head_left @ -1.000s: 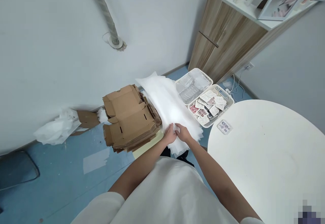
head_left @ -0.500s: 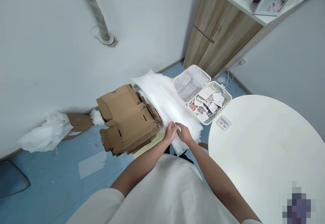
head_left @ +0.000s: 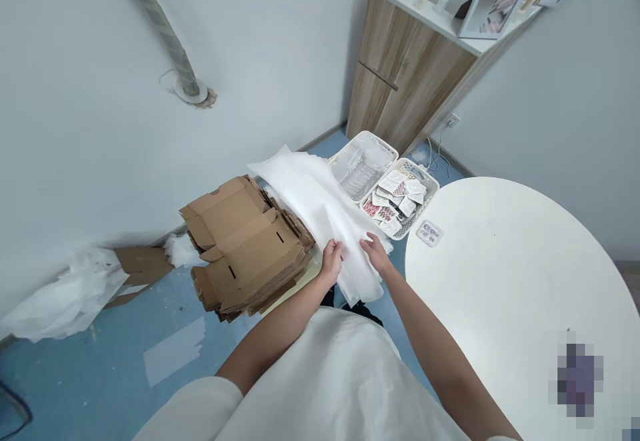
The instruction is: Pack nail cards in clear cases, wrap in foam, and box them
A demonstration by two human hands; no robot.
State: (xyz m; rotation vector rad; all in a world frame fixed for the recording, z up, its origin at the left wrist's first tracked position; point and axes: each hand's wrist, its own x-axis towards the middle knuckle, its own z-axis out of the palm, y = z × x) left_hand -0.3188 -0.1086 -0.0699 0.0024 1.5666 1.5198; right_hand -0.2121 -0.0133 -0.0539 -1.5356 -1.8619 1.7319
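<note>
White, translucent packing foam sheets (head_left: pixel 320 188) lie in a stack in front of me. My left hand (head_left: pixel 331 260) is closed at the stack's near left side, pinching a foam sheet whose lifted part stands up just beyond the fingers. To its right, my right hand (head_left: pixel 376 253) is over the sheets with thumb and fingers apart and nothing between them. Left of the sheets is a pile of flattened brown cardboard boxes (head_left: pixel 245 234), close to my left hand. Past my right hand, a white basket (head_left: pixel 431 194) holds several printed cards with nail-like pieces.
A second white basket (head_left: pixel 393 146) with clear plastic cases stands behind. On the round white table (head_left: pixel 500 248) at right lies a small clear case (head_left: pixel 429 233). A wood-front cabinet (head_left: pixel 395 68) fills the corner. Crumpled white packing material (head_left: pixel 70 291) lies along the left wall.
My hands were close together at the sheets and are now apart, the right one moved right and opened. Part of a sheet now stands up by my left hand. The view has shifted.
</note>
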